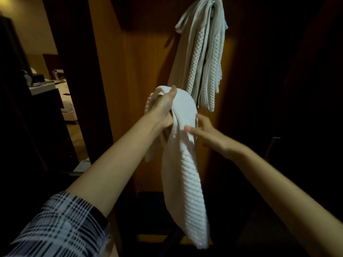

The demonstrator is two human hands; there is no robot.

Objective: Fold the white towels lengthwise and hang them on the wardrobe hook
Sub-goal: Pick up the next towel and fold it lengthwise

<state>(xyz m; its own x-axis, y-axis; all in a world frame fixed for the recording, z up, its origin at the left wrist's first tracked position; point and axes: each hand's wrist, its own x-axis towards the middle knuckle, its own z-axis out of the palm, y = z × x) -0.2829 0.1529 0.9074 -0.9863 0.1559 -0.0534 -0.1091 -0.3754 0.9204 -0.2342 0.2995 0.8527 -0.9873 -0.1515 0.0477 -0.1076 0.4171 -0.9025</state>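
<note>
Plaid sleeve [61, 225] sits nearest the lens, on the left arm. Left hand [163, 108] grips the top bunch of a white towel [183, 171], which hangs w/ long axis near vertical, below and left of the hung towels [202, 58] on the wardrobe hook. Right hand [206, 134] is loose, fingertips touching the towel's right edge. Hook is up and right of both hands; left hand looks nearer it.

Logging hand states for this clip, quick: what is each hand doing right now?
Left hand: grips the bunched top of the white towel, holding it up.
Right hand: open, straight fingertips touching the towel's side, no grip.
</note>
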